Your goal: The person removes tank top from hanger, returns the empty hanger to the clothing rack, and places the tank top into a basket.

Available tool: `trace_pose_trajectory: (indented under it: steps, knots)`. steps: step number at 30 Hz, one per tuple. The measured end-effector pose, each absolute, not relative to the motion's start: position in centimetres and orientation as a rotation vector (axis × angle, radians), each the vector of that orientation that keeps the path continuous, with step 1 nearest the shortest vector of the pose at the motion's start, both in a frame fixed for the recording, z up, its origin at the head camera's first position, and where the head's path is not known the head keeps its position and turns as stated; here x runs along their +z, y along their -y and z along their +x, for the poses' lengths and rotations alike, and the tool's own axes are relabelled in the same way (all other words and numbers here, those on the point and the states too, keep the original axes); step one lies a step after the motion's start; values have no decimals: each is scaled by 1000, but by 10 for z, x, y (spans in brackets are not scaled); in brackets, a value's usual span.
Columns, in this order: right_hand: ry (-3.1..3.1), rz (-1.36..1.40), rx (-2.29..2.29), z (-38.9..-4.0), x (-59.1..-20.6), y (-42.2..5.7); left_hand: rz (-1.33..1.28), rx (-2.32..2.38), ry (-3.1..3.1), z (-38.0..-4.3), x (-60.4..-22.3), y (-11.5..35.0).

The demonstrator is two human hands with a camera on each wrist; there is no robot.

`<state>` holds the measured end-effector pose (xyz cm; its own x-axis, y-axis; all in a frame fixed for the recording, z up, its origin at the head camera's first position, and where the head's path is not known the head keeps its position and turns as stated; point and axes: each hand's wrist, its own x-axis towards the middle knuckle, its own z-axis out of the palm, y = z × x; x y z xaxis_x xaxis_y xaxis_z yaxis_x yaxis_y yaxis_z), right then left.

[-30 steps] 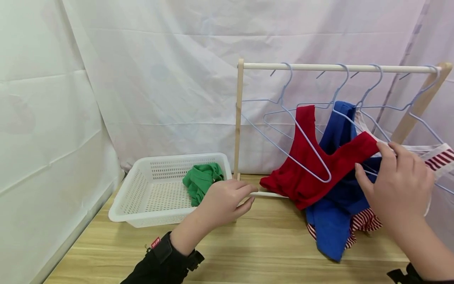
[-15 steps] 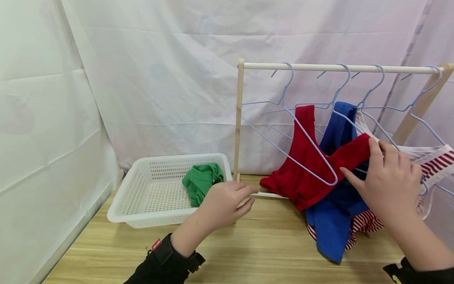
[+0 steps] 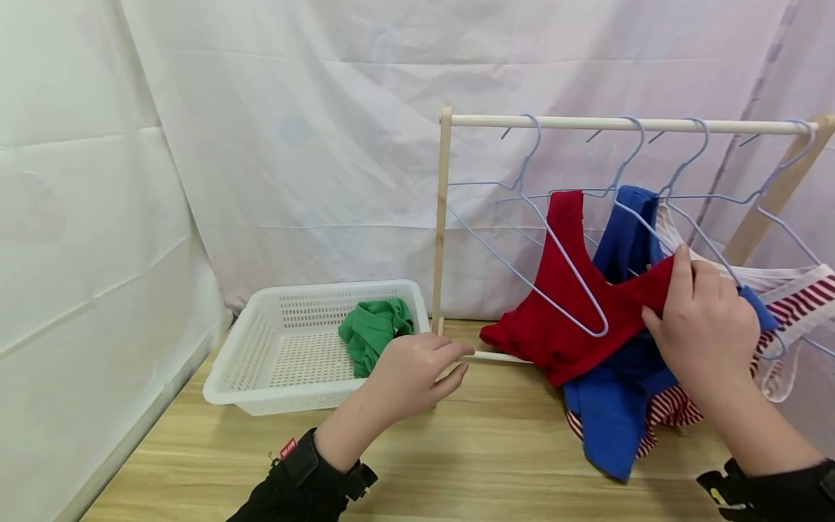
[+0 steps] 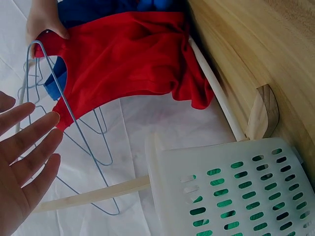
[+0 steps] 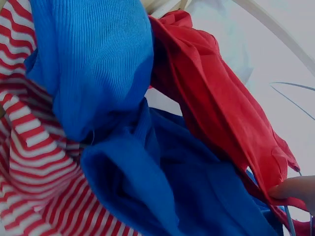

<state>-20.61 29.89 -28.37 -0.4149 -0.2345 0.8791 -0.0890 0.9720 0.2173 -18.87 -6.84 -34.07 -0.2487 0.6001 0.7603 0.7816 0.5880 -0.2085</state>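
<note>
My right hand (image 3: pixel 707 322) pinches one shoulder strap of a red sleeveless top (image 3: pixel 570 330). In the right wrist view, only a bit of thumb (image 5: pixel 298 189) shows at the red strap. The other red strap is up at the second hanger (image 3: pixel 613 190). An unclothed blue wire hanger (image 3: pixel 554 239) hangs in front of the red top. Behind it is a blue garment (image 3: pixel 609 428), and farther right a red-and-white striped garment (image 3: pixel 799 297). My left hand (image 3: pixel 417 370) hovers near the basket's right side, fingers loosely extended, holding nothing.
A white perforated basket (image 3: pixel 283 399) with a crumpled green garment (image 3: pixel 372 333) stands left of the wooden rack. The rack's top rod (image 3: pixel 574 122) carries several hangers. A wood-grain table (image 3: pixel 470 449) lies beneath, with white cloth walls (image 3: pixel 293 145) around it.
My right hand has moved left, bringing the red strap closer to the top's middle. A blue shoulder has come into view right of the hand. My left hand stays in place.
</note>
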Motion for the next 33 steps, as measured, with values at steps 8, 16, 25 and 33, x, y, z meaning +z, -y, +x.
trace_pose_trajectory:
  steps: [8,16,25,33]
  knots:
    - [2028,238,-144,-208,-280,-299,-1108,-291,1953,-190,-340,70]
    - [1980,242,-58,-205,-274,-295,-1102,-296,1969,-188,-340,70]
    - [2058,175,79,-187,-280,-297,-1086,-327,1986,-183,-339,72]
    - [2033,233,45,-170,-293,-300,-1054,-345,1997,-181,-341,76]
